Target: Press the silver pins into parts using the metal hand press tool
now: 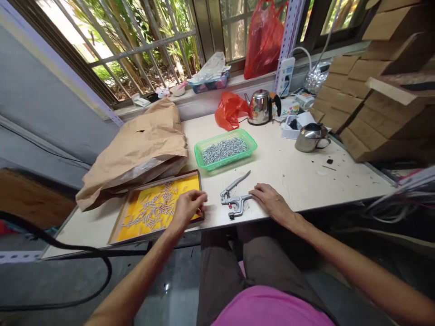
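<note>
Head view: left hand at tray's three-o'clock rim, fingers narrow, blurred; cannot tell if holding anything. Right hand at three o'clock of pliers, fingertips against handle end, grip unclear. Pliers lie flat on worktop. Risk: loose touch could let pliers swivel; forearm bump could tip edge-side tray, spilling pins. Green basket, pliers' twelve o'clock: heaped metal pieces.

A pale table bears pliers, a tray and a basket
</note>
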`<action>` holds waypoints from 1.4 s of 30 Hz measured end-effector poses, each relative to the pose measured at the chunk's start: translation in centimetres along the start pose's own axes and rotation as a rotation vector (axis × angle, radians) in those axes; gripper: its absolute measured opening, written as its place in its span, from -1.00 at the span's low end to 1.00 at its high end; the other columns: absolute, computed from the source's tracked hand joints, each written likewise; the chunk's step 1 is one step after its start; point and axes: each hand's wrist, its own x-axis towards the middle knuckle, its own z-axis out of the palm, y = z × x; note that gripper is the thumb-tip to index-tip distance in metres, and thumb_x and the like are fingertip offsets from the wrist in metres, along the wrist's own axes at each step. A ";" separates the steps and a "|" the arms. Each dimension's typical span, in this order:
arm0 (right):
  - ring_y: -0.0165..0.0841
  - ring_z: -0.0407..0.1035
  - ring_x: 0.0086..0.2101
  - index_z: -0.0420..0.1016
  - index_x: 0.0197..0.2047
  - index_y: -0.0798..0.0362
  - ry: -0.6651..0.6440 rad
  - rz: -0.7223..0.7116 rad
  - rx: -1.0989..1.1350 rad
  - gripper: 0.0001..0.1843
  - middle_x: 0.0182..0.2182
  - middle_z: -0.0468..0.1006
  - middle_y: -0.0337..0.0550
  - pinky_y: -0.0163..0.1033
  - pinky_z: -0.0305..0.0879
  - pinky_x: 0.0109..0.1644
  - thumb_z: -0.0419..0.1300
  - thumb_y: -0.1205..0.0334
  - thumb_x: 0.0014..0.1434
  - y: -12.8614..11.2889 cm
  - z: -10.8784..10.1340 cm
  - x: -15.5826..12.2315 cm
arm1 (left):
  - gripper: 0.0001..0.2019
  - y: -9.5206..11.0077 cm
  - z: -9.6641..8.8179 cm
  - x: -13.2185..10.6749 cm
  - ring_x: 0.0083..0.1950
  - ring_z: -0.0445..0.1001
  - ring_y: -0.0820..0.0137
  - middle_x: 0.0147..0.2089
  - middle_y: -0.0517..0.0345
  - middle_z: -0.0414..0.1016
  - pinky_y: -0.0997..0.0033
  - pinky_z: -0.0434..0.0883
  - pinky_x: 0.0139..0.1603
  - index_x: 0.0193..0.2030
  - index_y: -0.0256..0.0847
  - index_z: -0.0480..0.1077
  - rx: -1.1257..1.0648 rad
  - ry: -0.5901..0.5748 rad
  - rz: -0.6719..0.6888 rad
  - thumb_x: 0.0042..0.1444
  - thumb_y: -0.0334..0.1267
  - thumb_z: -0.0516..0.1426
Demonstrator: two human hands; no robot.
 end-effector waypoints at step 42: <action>-0.29 0.19 -0.32 0.50 -0.29 0.10 -0.228 -0.127 -0.205 -0.77 -0.37 0.46 -0.06 -0.13 -0.07 -0.26 0.04 0.49 0.24 -0.7 -3.4 0.8 | -0.72 0.7 7.2 -2.2 -0.80 0.17 0.64 -0.67 0.30 0.35 0.63 0.06 -0.78 -0.51 -0.30 0.37 -0.226 -0.374 -0.546 -0.03 -0.12 0.26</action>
